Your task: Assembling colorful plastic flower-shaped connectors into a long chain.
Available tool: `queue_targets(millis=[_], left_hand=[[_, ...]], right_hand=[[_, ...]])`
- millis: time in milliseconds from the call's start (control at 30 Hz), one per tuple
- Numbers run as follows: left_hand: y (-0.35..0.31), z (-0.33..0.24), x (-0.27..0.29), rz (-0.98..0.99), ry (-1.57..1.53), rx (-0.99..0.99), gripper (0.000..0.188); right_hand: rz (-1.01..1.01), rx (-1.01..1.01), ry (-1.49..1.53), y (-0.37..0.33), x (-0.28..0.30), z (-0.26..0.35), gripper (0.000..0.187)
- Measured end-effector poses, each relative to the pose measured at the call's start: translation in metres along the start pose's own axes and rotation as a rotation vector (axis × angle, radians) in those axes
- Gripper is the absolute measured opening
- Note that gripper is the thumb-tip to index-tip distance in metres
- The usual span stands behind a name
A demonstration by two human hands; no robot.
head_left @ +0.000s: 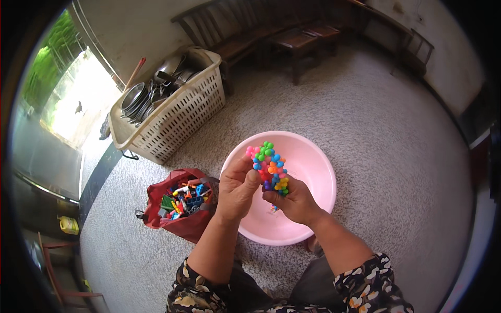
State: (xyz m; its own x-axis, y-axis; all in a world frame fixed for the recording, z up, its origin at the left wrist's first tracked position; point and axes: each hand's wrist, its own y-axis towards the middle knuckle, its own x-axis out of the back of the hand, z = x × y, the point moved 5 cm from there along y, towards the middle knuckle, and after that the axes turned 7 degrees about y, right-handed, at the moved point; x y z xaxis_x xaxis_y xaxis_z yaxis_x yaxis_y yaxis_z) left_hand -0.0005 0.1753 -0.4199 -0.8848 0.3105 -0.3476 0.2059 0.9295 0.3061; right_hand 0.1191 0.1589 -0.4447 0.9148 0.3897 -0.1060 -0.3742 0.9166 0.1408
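On this speckled grey floor point(376, 125), a slotted basket point(183, 116) stands by the bright doorway point(86, 96); left hand point(236, 192) and right hand point(296, 202) grip a bead cluster point(268, 164) above a pink basin point(319, 175).

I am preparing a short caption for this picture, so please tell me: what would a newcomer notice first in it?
Probably the cluster of bright bead-like pieces near the centre, held in both hands over the pink basin. Next, the red bag of small colourful items, on the floor left of the basin. The large cream basket at the upper left, packed with metal cookware, also draws attention.
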Motion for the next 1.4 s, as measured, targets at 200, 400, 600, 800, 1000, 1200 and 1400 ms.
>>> queue_targets(millis=[200, 400, 600, 800, 1000, 1200, 1400], left_hand=[[-0.012, -0.003, 0.014, -0.029, -0.07, -0.029, 0.038], [-0.016, -0.006, 0.001, 0.061, -0.125, -0.007, 0.041], [-0.014, -0.001, -0.008, 0.083, -0.005, -0.04, 0.041], [-0.015, 0.002, 0.002, 0.039, -0.089, -0.036, 0.034], [-0.014, -0.004, 0.002, -0.183, -0.053, -0.091, 0.023], [-0.015, -0.008, 0.008, -0.267, -0.065, -0.136, 0.017], [-0.013, 0.0, 0.015, -0.168, -0.209, -0.023, 0.021]], right_hand=[[-0.04, -0.026, 0.062, 0.008, 0.006, 0.007, 0.028], [-0.33, 0.017, 0.378, 0.011, 0.037, 0.027, 0.021], [-0.188, 0.034, 0.262, 0.013, 0.007, 0.069, 0.018], [-0.233, -0.094, 0.142, 0.017, 0.003, 0.067, 0.019], [-0.275, -0.052, 0.453, 0.024, -0.007, 0.057, 0.015], [-0.249, -0.179, 0.655, 0.029, -0.011, 0.042, 0.011], [-0.288, -0.202, 0.649, 0.033, 0.0, 0.034, 0.013]])
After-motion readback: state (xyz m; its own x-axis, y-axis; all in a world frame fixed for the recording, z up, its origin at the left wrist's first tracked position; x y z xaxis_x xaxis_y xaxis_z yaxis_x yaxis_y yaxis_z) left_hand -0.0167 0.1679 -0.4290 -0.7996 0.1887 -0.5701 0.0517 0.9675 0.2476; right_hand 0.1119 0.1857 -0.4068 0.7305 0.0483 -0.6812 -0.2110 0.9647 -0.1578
